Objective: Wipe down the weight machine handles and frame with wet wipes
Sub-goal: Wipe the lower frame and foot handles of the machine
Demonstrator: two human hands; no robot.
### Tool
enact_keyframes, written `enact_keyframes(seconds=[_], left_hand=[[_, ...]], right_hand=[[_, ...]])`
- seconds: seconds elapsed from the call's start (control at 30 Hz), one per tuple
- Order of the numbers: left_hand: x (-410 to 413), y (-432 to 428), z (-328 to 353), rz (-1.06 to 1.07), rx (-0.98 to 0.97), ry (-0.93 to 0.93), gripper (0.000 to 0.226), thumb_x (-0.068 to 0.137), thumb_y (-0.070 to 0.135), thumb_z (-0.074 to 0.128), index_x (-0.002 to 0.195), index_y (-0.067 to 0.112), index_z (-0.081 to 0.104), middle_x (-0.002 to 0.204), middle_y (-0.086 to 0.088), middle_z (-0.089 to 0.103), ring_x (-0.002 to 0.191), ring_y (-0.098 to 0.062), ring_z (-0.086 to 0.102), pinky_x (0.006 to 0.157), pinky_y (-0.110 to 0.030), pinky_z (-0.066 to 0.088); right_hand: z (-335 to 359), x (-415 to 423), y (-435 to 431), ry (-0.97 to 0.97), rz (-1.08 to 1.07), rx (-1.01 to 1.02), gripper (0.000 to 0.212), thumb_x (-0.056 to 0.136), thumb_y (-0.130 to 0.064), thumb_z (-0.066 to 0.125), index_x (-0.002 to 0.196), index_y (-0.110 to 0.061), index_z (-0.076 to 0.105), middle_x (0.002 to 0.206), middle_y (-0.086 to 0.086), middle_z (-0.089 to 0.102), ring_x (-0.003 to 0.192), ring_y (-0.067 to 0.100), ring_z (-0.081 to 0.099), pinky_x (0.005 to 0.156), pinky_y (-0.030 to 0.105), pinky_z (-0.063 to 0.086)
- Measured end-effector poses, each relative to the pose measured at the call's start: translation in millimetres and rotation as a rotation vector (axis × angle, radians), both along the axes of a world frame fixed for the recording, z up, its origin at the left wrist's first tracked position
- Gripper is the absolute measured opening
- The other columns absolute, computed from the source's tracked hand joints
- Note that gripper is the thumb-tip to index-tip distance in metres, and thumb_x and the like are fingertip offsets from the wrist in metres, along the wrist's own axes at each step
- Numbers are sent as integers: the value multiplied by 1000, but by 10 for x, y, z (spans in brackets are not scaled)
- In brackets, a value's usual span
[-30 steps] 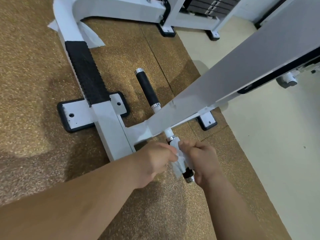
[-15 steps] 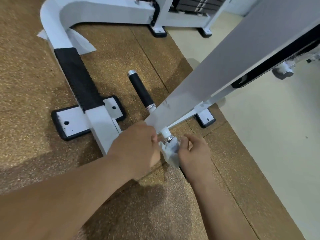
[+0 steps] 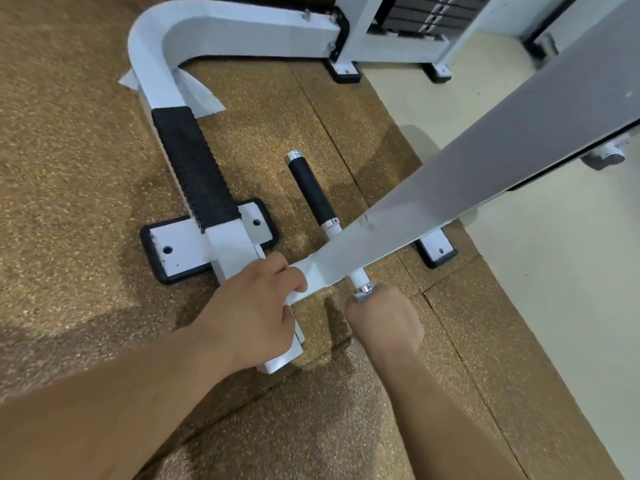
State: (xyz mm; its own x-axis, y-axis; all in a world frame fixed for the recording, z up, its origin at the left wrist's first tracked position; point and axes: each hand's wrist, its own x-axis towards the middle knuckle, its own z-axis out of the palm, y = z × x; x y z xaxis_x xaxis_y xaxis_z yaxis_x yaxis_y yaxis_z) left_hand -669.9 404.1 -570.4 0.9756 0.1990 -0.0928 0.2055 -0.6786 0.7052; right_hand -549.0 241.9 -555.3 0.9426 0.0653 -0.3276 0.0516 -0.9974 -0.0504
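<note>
The right hand (image 3: pixel 384 320) is closed in a fist round the near handle (image 3: pixel 362 289), just below its chrome ring, at 5 o'clock from where the grey beam (image 3: pixel 485 161) crosses. At 9 o'clock from it, the left hand (image 3: pixel 256 306) curls its fingers over the white frame (image 3: pixel 232 244), gripping the bar. The far handle (image 3: pixel 311 188), black-sleeved, juts toward 11 o'clock over the speckled mat (image 3: pixel 86 168). The weight stack (image 3: pixel 408 15) stands at 12 o'clock.

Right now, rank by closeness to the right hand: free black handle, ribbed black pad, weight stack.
1. Free black handle, just ahead of the right hand.
2. Ribbed black pad, ahead, left.
3. Weight stack, top, farthest.
</note>
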Motion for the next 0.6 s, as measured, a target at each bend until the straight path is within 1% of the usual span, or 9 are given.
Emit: enact_keyframes(seconds=[0.07,0.13,0.2,0.27,0.3,0.37,0.4,0.5,0.6], left_hand=[[-3,9,1,-6,-9,9,33,95,25,57,126,35,55,117,16,43,112,-10,47,92,-33,51],[11,16,4,-11,-23,14,33,94,25,59,125,36,55,116,17,44,113,-10,48,94,-34,51],[12,20,5,-19,-28,22,34,93,24,60,124,37,55,116,17,44,113,-10,47,94,-33,50],[8,32,-5,-27,-29,31,34,94,25,61,124,38,55,118,17,44,114,-8,45,96,-32,49],[12,35,-3,-32,-38,34,33,94,25,61,124,38,54,118,17,43,114,-8,44,97,-31,48],[21,32,-9,-51,-37,33,30,95,26,60,121,38,55,117,18,42,112,-7,42,96,-28,46],[14,34,-12,-60,-22,29,26,95,27,60,119,38,57,115,17,41,110,-6,42,95,-26,46],[-23,-10,-21,-59,23,4,19,94,30,59,112,36,60,112,15,40,104,-8,41,88,-25,46],[-44,-60,-23,-29,69,-40,16,93,31,60,110,33,61,111,13,42,101,-9,42,83,-21,40]], right_hand=[[48,136,-65,197,-16,158,24,93,-34,71,84,-13,64,69,-1,66,61,18,64,54,26,48],[180,264,-88,488,-74,333,23,94,-25,75,81,-9,65,66,-3,65,55,12,61,56,22,47],[281,391,-92,822,-152,384,20,98,-23,75,88,-6,69,73,-4,68,62,10,64,64,18,49],[281,488,-110,1043,-261,419,27,101,-18,69,78,-6,65,61,2,66,48,12,62,51,18,51],[249,518,-122,1078,-306,432,30,100,-17,70,73,-6,63,57,4,64,43,14,60,47,20,50],[153,522,-148,1016,-287,452,24,89,-20,81,77,-5,66,63,8,66,48,17,61,54,25,51],[118,481,-143,917,-232,434,24,83,-24,84,82,-6,68,70,9,67,53,19,62,60,28,50],[120,220,-120,436,-56,280,23,93,-31,74,84,-13,63,73,1,63,57,14,58,55,24,43],[95,-38,-34,28,73,-13,15,102,-31,62,100,-19,55,78,-5,57,66,18,56,57,30,37]])
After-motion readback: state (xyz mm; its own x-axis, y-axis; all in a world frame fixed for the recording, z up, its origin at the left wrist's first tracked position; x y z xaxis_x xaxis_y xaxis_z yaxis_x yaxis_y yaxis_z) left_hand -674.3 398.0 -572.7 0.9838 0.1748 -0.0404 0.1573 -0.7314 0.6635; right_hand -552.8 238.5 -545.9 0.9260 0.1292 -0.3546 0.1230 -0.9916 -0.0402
